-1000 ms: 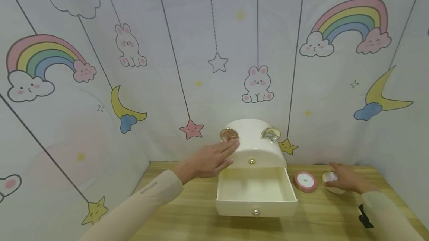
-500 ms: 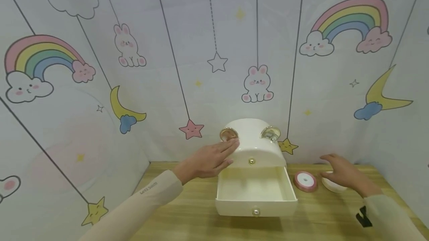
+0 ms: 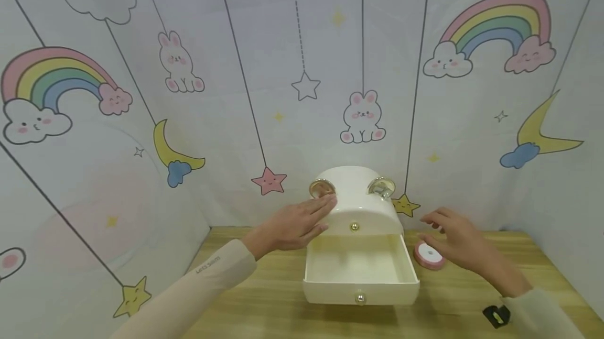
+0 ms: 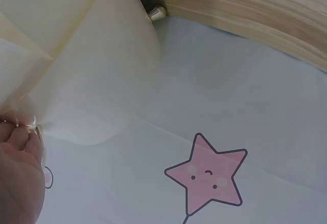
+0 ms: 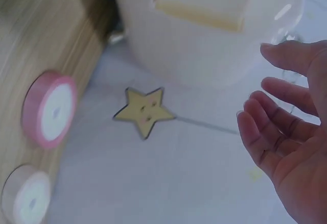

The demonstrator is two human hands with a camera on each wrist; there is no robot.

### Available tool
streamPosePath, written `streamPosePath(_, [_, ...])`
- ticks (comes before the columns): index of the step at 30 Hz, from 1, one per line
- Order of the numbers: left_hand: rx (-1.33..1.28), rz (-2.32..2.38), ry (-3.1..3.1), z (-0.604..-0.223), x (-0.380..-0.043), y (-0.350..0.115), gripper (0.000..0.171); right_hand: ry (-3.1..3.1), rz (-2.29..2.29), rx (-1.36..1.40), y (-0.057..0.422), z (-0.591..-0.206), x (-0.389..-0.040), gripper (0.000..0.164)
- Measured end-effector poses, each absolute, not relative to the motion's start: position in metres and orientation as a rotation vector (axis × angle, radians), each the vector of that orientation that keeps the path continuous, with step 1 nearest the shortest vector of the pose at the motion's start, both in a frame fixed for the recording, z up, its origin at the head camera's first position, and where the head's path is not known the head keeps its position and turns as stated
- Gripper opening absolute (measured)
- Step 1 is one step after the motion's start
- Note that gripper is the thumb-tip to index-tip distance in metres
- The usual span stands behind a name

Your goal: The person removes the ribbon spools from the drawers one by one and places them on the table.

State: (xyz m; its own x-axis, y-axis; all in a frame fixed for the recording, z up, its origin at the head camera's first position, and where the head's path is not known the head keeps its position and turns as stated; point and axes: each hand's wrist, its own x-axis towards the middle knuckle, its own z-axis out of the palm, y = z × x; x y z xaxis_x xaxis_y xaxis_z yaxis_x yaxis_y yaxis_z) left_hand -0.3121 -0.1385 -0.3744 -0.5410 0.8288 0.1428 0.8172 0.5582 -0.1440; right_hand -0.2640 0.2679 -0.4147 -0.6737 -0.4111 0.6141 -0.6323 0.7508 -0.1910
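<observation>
Left hand (image 3: 292, 226) straight-fingered on glossy cream plastic drawer cabinet (image 3: 354, 187). Right hand (image 3: 464, 242) loosely spread, partly hiding round pink-rimmed spool (image 3: 430, 257); round white spool (image 5: 29, 199) obscured in head view.

The head camera looks forward and down from well back above the table (image 3: 245, 297), with the box (image 3: 356, 216) toward 5 o'clock and the wall (image 3: 264, 40) across the top. The left wrist camera faces the wall from close in, box at 10 o'clock, table at 1; it shares the pink star (image 4: 209, 175) with the head view. The right wrist camera, also close, has the box at 1 o'clock and shares the pink roll (image 5: 50, 109), at 9, with the head view.
</observation>
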Motion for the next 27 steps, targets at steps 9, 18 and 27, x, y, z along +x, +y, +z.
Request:
streamPosePath(9, [-1.392, 0.075, -2.598, -0.372, -0.309, -0.138, 0.065, -2.108, 0.641, 1.005, 0.227, -0.403, -0.239, 0.030])
streamPosePath(18, [-1.386, 0.065, -2.597, -0.374, -0.309, -0.138, 0.065, -2.037, 0.641, 1.039, 0.198, -0.408, -0.206, 0.034])
streamPosePath(27, [-1.382, 0.074, -2.596, -0.374, -0.308, -0.138, 0.066, -1.897, 0.589, 1.112, 0.181, -0.410, -0.185, 0.033])
